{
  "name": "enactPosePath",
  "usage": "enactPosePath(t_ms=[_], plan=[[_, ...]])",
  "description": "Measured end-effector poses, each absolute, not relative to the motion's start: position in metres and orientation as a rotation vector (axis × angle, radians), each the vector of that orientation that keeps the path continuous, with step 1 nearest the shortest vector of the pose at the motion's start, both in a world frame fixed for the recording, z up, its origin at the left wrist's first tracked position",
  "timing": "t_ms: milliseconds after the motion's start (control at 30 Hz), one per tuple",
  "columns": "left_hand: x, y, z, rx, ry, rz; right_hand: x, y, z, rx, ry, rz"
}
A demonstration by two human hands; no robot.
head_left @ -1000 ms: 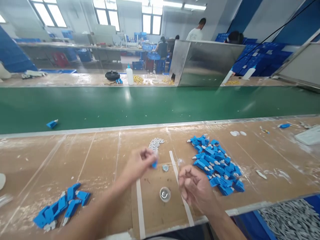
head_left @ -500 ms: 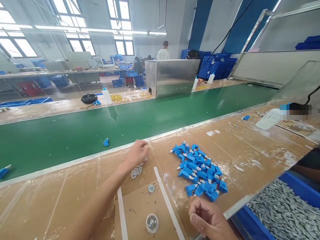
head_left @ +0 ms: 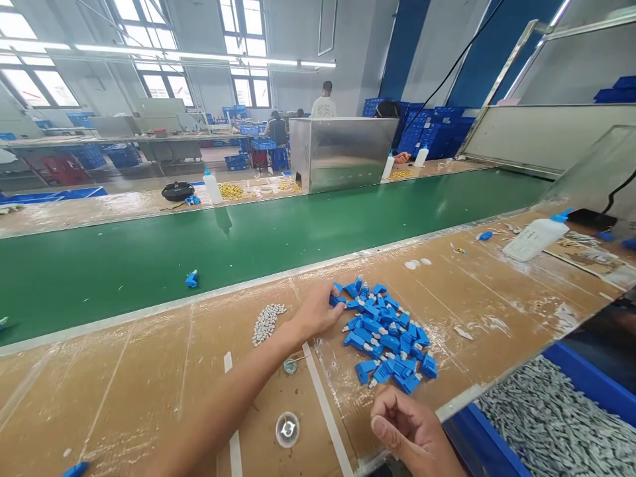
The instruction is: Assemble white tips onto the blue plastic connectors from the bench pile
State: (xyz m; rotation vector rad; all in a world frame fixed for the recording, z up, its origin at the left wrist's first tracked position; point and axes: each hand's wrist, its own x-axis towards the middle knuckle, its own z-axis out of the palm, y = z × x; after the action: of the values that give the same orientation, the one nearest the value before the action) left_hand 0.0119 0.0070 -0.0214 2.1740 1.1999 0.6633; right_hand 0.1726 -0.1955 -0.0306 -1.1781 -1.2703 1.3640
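A heap of blue plastic pieces with whitish tips (head_left: 387,331) lies on the brown-covered bench. At the heap's left edge, my left hand (head_left: 318,310) has its thumb and fingers around one blue plastic piece (head_left: 336,299). My right hand (head_left: 410,427) is curled near the bench's front edge, just below the heap, thumb against the fingers; anything inside is hidden. Small grey parts (head_left: 268,323) form a pile left of my left hand. Nearer to me are a small clear round dish (head_left: 287,429) and a little greenish blob with a stick (head_left: 290,366).
Beyond the bench runs a green conveyor belt (head_left: 149,255) carrying a blue piece (head_left: 191,279). A white squeeze bottle (head_left: 536,238) lies at right. Below the bench edge stands a blue bin (head_left: 591,371) of grey parts. Across the belt are a metal box (head_left: 348,156) and several people.
My left hand has moved right from above the grey pile to the blue heap and closed on a piece there. My right hand keeps its curled pose. Blue pieces on the belt shifted left.
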Motion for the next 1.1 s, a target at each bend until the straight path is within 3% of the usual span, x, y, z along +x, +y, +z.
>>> enactPosePath(t_ms=[200,400,633,767,867,1100], plan=[[-0.039,-0.104,0.016,1.791,1.065,0.846,0.140,-0.186,-0.027,-1.146,-0.937,1.458],[-0.062,-0.181,0.039,1.932,1.047,0.891,0.108,-0.178,-0.018,-0.983,-0.984,1.699],[-0.085,-0.178,0.018,1.160,1.002,0.809,0.104,-0.168,-0.010,-0.920,-1.452,1.495],[-0.095,-0.166,0.008,0.809,0.770,0.672,0.094,-0.164,-0.006,-0.855,-1.492,1.591],[-0.107,-0.162,0.006,0.620,0.729,0.821,0.092,-0.165,-0.018,-0.920,-1.439,1.615],[-0.136,-0.166,-0.015,0.354,0.799,1.060,0.092,-0.174,-0.056,-1.285,-1.766,1.277]])
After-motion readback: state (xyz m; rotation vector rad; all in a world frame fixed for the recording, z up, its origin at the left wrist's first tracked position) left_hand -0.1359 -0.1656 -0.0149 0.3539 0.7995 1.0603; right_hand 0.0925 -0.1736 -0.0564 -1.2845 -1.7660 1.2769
